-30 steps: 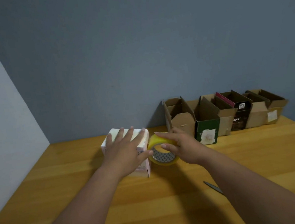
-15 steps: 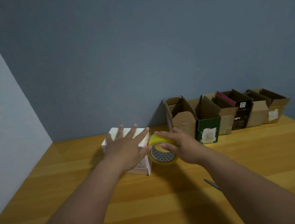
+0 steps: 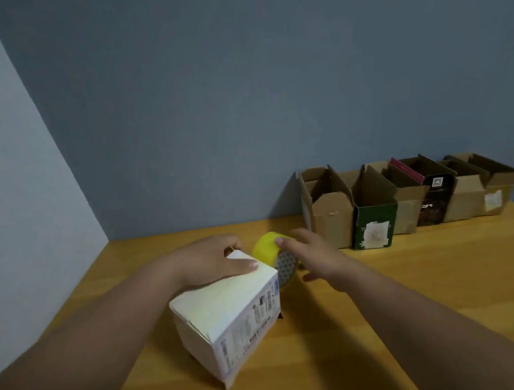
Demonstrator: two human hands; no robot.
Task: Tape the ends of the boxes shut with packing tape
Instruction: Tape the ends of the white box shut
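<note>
Both hands busy | left hand (image 3: 207, 261) now grips white box (image 3: 229, 318), tipped nearer | right hand (image 3: 314, 258) fingers hold tape roll (image 3: 270, 249)

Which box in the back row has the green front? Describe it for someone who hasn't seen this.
Look along the blue wall at the far right of the wooden table, where a row of open cardboard boxes stands. The green box is second from the left. It alone has a dark green front with a torn white label; its neighbours are plain brown.

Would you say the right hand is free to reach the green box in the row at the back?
Probably not yet: the right hand is gripping the yellow tape roll. The table between it and the green box looks bare, so once the roll is released, likely yes.
</note>
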